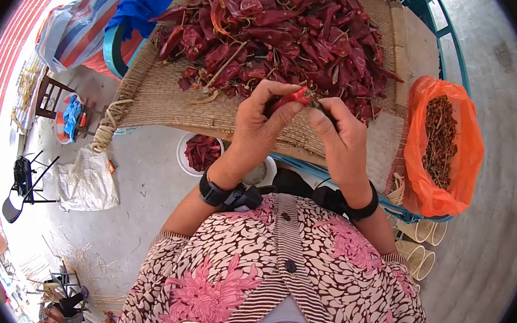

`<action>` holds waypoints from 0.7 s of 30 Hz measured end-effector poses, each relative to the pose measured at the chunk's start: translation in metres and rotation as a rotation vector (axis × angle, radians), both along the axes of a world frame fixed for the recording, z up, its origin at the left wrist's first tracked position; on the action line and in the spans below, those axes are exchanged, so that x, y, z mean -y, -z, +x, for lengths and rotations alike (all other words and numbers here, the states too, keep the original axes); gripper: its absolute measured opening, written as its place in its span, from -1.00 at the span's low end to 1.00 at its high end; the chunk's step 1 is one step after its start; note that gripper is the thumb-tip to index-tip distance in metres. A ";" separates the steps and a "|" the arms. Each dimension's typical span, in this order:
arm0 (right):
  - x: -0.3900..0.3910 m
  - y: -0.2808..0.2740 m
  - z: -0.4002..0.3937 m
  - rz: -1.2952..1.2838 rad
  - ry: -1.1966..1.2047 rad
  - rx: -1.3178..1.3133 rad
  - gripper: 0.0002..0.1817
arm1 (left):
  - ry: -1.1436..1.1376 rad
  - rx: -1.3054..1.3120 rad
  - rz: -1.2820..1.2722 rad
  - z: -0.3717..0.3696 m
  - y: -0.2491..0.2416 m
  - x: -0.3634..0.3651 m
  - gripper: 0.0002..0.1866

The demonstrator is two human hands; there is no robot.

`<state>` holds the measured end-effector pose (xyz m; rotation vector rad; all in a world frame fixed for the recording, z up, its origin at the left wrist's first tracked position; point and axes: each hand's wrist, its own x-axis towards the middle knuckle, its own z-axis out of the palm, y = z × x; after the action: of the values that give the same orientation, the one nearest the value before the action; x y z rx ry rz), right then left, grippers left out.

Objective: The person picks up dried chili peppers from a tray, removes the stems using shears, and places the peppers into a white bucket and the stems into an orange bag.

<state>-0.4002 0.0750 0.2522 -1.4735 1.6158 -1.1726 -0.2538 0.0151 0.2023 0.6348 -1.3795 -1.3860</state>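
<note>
Between my two hands is a dried red chili pepper (pixel 302 96), just above the near edge of the woven mat (pixel 177 106). My left hand (pixel 261 116) is closed, with thumb and fingers gripping the pepper's body. The thumb and forefinger of my right hand (pixel 342 133) pinch together at its stem end, where a small brownish-green bit shows. A large heap of dried red chili peppers (pixel 281 37), some with stems, covers the mat beyond my hands. Below my left forearm, a white bowl (pixel 180 154) holds more dark red peppers.
An orange plastic bag (pixel 417 144) of brown stems hangs open at the right. White shoes (pixel 421 252) stand below it. To the left are a blue cloth (pixel 140 6), a striped sheet (pixel 93 18), a white sack (pixel 87 183) and a black folding chair (pixel 23 181). Another person (pixel 61 313) shows at lower left.
</note>
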 end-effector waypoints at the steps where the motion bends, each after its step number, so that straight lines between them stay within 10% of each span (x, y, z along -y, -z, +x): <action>1: 0.001 0.001 0.000 -0.069 0.008 -0.157 -0.77 | -0.008 -0.005 0.030 0.000 0.001 0.000 -0.80; 21: 0.001 -0.003 -0.009 -0.275 -0.034 -0.556 -0.71 | 0.203 -0.031 0.131 0.011 0.000 0.003 -0.84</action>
<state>-0.4092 0.0743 0.2549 -2.1382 1.8204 -1.0514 -0.2424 0.0119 0.2020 0.5673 -1.3656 -1.6518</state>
